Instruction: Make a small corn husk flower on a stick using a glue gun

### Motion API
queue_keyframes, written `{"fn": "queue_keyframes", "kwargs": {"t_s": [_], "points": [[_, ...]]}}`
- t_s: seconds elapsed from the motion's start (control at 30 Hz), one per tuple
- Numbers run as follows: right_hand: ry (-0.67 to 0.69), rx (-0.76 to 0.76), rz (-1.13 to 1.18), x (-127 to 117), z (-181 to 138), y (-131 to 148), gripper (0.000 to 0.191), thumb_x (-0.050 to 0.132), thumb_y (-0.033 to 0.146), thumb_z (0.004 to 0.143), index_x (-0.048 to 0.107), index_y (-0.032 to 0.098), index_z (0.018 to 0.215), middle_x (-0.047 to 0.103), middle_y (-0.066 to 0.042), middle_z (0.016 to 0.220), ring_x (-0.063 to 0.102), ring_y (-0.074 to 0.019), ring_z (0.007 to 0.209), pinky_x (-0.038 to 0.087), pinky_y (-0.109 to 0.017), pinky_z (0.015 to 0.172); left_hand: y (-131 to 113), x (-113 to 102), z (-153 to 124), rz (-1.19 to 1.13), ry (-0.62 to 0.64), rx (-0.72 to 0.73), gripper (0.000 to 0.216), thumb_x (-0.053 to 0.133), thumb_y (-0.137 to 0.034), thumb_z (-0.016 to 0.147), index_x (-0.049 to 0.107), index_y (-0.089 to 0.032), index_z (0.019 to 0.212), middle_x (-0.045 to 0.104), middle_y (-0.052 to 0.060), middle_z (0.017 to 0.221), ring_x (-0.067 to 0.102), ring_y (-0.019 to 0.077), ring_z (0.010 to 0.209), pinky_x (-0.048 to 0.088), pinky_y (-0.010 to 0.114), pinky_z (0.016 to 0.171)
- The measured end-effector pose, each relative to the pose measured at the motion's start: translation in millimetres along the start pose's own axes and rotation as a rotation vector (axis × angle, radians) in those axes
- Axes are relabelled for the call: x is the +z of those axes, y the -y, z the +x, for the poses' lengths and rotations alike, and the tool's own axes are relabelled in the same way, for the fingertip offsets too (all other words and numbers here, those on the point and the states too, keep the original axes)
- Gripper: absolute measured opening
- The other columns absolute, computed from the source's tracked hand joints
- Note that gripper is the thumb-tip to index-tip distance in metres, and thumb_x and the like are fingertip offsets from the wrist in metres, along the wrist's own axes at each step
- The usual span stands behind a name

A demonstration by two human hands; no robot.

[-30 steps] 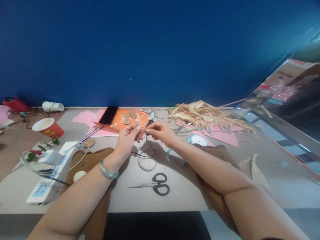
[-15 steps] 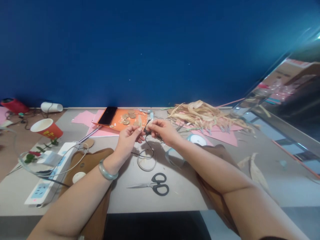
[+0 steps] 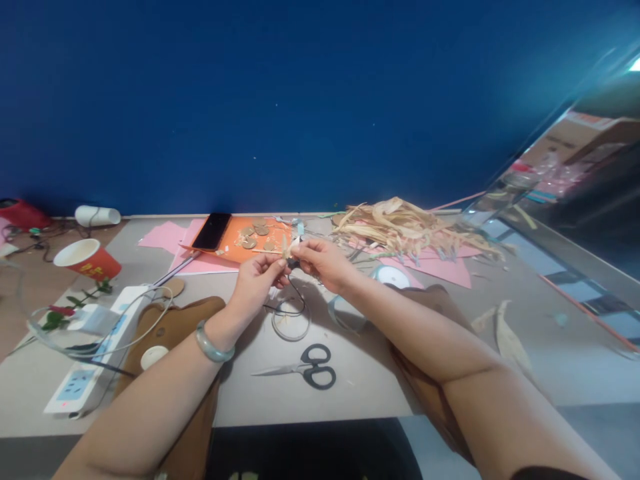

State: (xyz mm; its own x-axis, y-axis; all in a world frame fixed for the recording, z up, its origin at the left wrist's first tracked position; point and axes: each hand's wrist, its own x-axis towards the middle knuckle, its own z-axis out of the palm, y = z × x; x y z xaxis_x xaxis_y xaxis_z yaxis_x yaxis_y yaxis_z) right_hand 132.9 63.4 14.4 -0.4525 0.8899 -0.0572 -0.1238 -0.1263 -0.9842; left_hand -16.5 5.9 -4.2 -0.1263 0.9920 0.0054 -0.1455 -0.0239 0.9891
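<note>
In the middle of the head view, my left hand (image 3: 261, 272) and my right hand (image 3: 320, 261) meet just above the table, fingertips almost touching. Both are closed in a pinch around a small pale husk piece (image 3: 285, 247) that sticks up between them. A small dark part (image 3: 293, 264) sits at my right fingertips; its kind is unclear. From there a thin black cord (image 3: 303, 299) hangs down in a loop. Below lies a pale ring (image 3: 291, 337) on the table. Scissors (image 3: 305, 369) with black handles rest nearer to me, blades pointing left.
Dried corn husks (image 3: 400, 223) are heaped on pink paper at the back right. A phone (image 3: 212, 231) and round brown discs (image 3: 249, 243) lie on an orange sheet (image 3: 235, 251). Left are a power strip (image 3: 73, 393) with cables and a tilted paper cup (image 3: 95, 262).
My right fingers have shifted slightly around the small piece, and the pale tip shows closer to them. The whole view has moved a little; the scissors and other things lie as before.
</note>
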Motion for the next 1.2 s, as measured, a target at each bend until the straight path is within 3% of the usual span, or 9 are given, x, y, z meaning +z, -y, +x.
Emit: {"fn": "queue_keyframes", "kwargs": {"t_s": [0.6, 1.2], "points": [[0.064, -0.008, 0.037, 0.8, 0.7, -0.6, 0.029, 0.076, 0.04, 0.064, 0.06, 0.015, 0.063, 0.05, 0.005, 0.048, 0.036, -0.005, 0.043, 0.023, -0.021, 0.044, 1.2, -2.1, -1.1, -0.024, 0.01, 0.01, 0.039, 0.079, -0.044, 0.066, 0.065, -0.014, 0.086, 0.07, 0.003, 0.069, 0.063, 0.0122, 0.051, 0.052, 0.025, 0.051], [0.078, 0.001, 0.046, -1.1, 2.0, -4.0, 0.029, 0.077, 0.04, 0.064, 0.062, 0.015, 0.065, 0.053, 0.004, 0.05, 0.037, -0.0052, 0.044, 0.024, -0.021, 0.044, -1.8, 0.4, -2.3, -0.001, 0.013, 0.027, 0.035, 0.078, -0.043, 0.066, 0.065, -0.014, 0.08, 0.068, 0.001, 0.066, 0.06, 0.0107, 0.049, 0.05, 0.024, 0.05]]}}
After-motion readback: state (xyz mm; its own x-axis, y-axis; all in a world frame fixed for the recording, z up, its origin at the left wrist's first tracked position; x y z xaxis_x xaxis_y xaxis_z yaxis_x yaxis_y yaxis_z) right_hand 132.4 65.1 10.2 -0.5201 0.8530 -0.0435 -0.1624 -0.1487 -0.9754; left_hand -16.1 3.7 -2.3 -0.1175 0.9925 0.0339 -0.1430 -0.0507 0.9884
